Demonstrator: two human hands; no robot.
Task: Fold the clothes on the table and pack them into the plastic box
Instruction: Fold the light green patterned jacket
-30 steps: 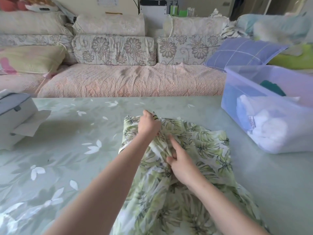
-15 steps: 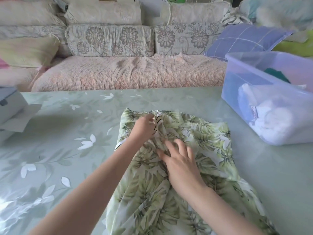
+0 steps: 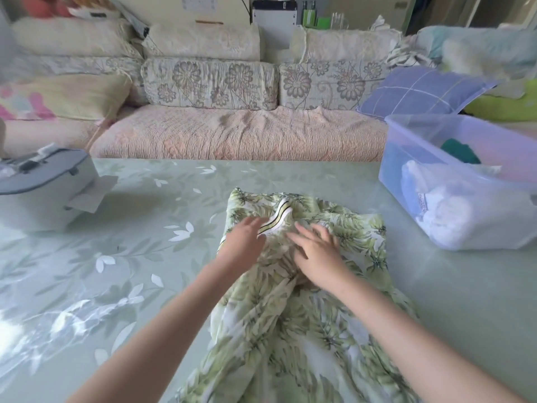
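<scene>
A green leaf-print garment (image 3: pixel 293 321) lies crumpled on the table, running from the middle toward the near edge. A striped trim shows at its far end. My left hand (image 3: pixel 244 242) lies flat on the garment's upper left part, fingers straight. My right hand (image 3: pixel 316 251) rests beside it with fingers spread, pressing the cloth. The clear plastic box (image 3: pixel 406 146) stands at the right, holding white and dark green clothes.
A grey-white case (image 3: pixel 43 181) with a paper sheet sits at the table's left. The table (image 3: pixel 130 257) has a green floral cover. Behind it runs a sofa (image 3: pixel 232 132) with cushions and a blue checked pillow (image 3: pixel 421 91).
My left hand has let go of the garment's top edge and now lies flat. The right hand spread out and slid slightly. The camera tilted up.
</scene>
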